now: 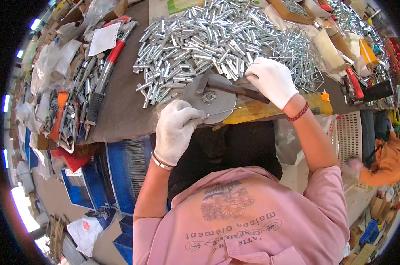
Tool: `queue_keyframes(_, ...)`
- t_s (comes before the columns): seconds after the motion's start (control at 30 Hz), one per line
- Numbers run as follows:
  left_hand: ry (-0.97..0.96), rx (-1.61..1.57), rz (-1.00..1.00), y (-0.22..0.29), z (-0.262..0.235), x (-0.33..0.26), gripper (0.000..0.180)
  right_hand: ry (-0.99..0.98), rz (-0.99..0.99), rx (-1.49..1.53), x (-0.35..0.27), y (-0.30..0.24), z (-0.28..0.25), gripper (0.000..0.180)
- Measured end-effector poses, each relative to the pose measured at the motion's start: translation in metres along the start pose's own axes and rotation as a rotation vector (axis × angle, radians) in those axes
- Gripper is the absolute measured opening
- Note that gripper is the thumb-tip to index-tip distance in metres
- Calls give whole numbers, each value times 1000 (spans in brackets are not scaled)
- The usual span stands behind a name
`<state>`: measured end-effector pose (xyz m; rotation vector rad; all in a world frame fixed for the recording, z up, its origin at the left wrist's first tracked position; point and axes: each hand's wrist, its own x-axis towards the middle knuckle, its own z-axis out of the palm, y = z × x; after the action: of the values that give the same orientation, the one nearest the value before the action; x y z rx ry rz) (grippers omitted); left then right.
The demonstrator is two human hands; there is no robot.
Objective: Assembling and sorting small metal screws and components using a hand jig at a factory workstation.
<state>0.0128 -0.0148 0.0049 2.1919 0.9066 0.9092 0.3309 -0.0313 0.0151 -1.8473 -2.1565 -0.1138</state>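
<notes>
My left hand (175, 130), in a white glove, is closed on a thin metal pin (226, 111) that points right over the near edge of a grey round plate (221, 102). On the plate lies a hammer (237, 89), its head to the left and its handle slanting right. My right hand (273, 81), also gloved, is pinched shut just above the handle, beside the pile of metal pieces; what its fingertips hold is hidden. Beyond both hands spreads a heap of shiny metal sleeves (209, 42), with loose thin pins (299, 55) to its right.
Hand tools, including a red-and-black long-handled one (107, 73), crowd the bench's left side. An open carton (332, 51) and a red-handled tool (354, 83) lie at right. Blue crates (127, 172) stand below. A co-worker in an orange garment (390, 161) is at far right.
</notes>
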Motion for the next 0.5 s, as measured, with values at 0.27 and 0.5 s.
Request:
queue_keyframes(0.27,-10,98,17,-3,1,0,14,13,68,310,11,-33,-20,5)
queue_keyframes(0.5,5,31,-23,-7,4,-4,14,70,-17,749,-21,-111,-6,12)
